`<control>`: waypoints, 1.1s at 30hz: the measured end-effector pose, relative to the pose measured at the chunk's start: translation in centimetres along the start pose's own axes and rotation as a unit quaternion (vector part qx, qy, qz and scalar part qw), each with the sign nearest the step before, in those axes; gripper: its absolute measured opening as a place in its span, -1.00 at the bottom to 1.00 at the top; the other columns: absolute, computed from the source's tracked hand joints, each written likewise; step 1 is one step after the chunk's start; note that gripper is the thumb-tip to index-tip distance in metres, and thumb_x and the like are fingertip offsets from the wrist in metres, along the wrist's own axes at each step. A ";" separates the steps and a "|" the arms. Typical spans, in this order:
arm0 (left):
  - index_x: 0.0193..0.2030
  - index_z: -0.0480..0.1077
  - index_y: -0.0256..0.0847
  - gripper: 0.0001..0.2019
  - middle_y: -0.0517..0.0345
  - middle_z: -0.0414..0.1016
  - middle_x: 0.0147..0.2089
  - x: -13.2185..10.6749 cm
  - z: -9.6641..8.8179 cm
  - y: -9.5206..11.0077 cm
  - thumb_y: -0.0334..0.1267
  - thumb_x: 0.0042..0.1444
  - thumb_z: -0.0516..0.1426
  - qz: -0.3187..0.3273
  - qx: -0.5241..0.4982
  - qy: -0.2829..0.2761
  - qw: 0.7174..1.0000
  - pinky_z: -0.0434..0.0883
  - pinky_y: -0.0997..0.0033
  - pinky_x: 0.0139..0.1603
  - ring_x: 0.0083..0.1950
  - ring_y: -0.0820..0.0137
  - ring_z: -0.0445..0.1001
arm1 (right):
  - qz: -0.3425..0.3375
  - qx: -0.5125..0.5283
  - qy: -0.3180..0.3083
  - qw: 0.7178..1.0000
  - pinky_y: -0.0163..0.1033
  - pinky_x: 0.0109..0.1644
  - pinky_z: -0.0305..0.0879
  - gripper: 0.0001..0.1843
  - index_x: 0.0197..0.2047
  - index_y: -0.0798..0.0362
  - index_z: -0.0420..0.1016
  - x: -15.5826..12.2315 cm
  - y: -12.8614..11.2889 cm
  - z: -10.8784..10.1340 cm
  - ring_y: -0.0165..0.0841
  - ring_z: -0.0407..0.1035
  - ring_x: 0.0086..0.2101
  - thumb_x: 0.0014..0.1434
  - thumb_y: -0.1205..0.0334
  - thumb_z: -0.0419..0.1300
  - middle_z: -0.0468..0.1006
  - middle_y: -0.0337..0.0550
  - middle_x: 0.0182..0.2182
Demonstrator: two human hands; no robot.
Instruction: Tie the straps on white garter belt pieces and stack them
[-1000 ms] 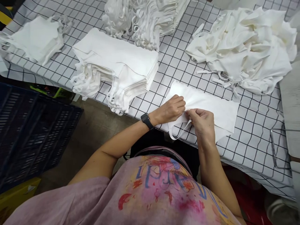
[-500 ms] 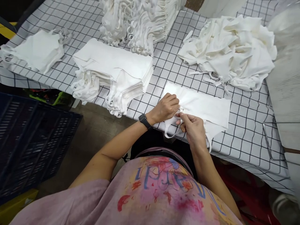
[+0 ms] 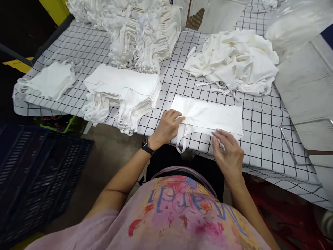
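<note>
A white strappy top (image 3: 208, 113) lies spread near the table's front edge, its straight hem away from me. One thin strap loop (image 3: 181, 140) hangs toward the edge. My left hand (image 3: 169, 125) rests on the top's left part, fingers laid over the cloth and thumb apart. At the lower right side, my right hand (image 3: 229, 151) has thumb and fingertips close together at the neckline edge, with white strap material between them. Its fingertips are slightly blurred. To the left sits a neat stack of folded white tops (image 3: 122, 83), straps drooping over the table edge.
A loose heap of white tops (image 3: 234, 62) lies at the back right. Tall stacks (image 3: 153, 31) stand at the back, a smaller pile (image 3: 49, 80) at far left. A metal wire frame (image 3: 288, 146) and cardboard (image 3: 301, 86) are on the right. Blue crates (image 3: 39, 180) stand lower left.
My hands have moved apart from the fastening they worked at together. The left now lies on the cloth, the right has shifted right along the edge. The view has tilted upward.
</note>
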State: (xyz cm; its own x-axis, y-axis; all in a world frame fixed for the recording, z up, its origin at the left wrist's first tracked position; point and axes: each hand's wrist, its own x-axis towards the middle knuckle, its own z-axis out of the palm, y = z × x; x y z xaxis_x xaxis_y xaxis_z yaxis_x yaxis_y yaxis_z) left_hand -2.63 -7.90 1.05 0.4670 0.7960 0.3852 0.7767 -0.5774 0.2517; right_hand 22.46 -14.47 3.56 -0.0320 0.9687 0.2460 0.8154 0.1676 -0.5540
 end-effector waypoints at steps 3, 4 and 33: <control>0.14 0.47 -0.26 -0.64 -0.08 0.55 0.20 -0.9 -0.1 0.7 -0.56 0.29 0.04 0.048 -0.027 -0.018 0.998 0.35 0.07 0.20 0.21 0.17 0.41 | -0.023 -0.120 -0.021 0.992 0.24 0.41 0.03 -0.46 0.33 0.07 0.44 0.4 2.7 0.8 -0.02 0.17 0.39 0.49 0.01 -0.09 0.28 0.16 0.41; 0.18 0.45 -0.24 -0.67 -0.08 0.53 0.24 -1.2 -0.1 0.8 -0.48 0.34 0.06 0.061 -0.029 -0.032 0.997 0.31 0.01 0.24 0.25 0.16 0.41 | -0.006 -0.144 -0.051 0.988 0.33 0.43 -0.08 -0.42 0.42 0.06 0.34 0.4 3.4 1.0 -0.01 0.07 0.44 0.50 0.00 -0.13 0.21 0.14 0.45; 0.28 0.35 -0.19 -0.65 -0.04 0.46 0.35 -2.0 0.0 3.1 -0.15 0.51 -0.05 0.004 0.044 -0.077 0.996 0.11 -0.07 0.35 0.36 0.20 0.37 | -0.030 -0.081 0.006 0.996 0.48 0.21 0.14 -0.23 0.55 -0.47 -0.03 -0.4 4.9 5.0 0.16 0.31 0.28 0.29 0.03 -0.12 0.38 -0.29 0.37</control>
State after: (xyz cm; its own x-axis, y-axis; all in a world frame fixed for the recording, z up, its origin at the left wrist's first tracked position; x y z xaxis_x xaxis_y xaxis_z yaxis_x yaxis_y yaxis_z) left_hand -1.16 -11.30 1.04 0.5281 0.8132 0.2444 0.8029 -0.5719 0.1680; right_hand 23.57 -13.07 -3.27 -0.0775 0.9554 0.2850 0.8947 0.1928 -0.4030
